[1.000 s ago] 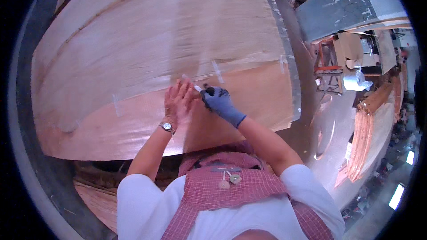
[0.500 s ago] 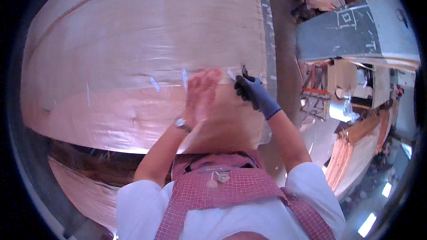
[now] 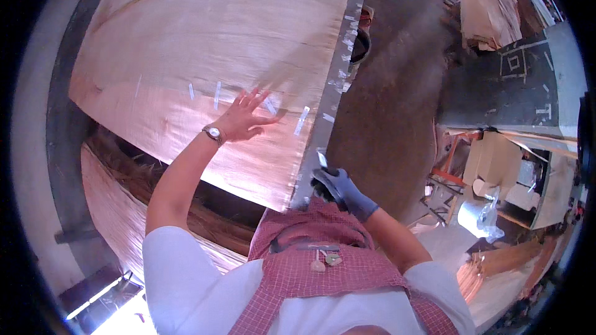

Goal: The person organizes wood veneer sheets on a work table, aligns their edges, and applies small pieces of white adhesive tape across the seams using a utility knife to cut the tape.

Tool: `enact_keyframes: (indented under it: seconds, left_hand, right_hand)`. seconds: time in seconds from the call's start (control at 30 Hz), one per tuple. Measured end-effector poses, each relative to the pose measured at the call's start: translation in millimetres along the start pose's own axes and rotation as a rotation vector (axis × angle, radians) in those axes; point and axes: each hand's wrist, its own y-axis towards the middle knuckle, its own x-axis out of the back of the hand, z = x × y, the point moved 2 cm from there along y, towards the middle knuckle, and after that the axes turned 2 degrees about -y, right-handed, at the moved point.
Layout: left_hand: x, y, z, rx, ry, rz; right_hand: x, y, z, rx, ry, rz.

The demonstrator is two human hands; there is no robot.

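A wide sheet of thin, pale pinkish wood veneer [image 3: 236, 31] lies before me, with a lengthwise seam crossed by short white tape strips [image 3: 216, 95]. My left hand [image 3: 245, 116], bare and with a watch at the wrist, rests open on the veneer, fingers spread beside one strip. Another tape strip [image 3: 302, 121] sits nearer the right edge. My right hand [image 3: 344, 191], in a blue-grey glove with dark fingers, is closed round a black-handled knife [image 3: 330, 187] by the near right corner. A pale flat piece [image 3: 321, 158] shows at its tip; blade or tape, I cannot tell.
A grey edge strip [image 3: 338, 80] dotted with tape scraps runs along the veneer's right side. Beyond the brown floor [image 3: 397, 80] stand a dark table [image 3: 500, 90], a cardboard box [image 3: 493, 160] and a plastic-wrapped roll [image 3: 477, 218]. More veneer [image 3: 112, 195] lies below at left.
My left hand has gone from blurred motion to lying spread on the veneer. My right hand has left the taped seam and come nearer my body, by the grey edge. The view has turned.
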Motion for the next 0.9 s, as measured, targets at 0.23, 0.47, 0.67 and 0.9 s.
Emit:
enact_keyframes:
  seconds: [0.23, 0.47, 0.67, 0.9]
  left_hand:
    - [-24, 79, -44, 0.515, 0.028, -0.636]
    - [-60, 115, -52, 0.560, -0.267, -0.830]
    - [-44, 185, -97, 0.912, 0.282, -0.520]
    - [-11, 220, -122, 0.986, 0.344, -0.221]
  right_hand:
    - [154, -76, -80, -0.064, -0.131, -0.242]
    - [340, -203, -307, -0.311, -0.127, -0.829]
    - [337, -260, -319, -0.526, -0.152, -0.913]
    - [382, -253, -318, -0.431, -0.641, -0.739]
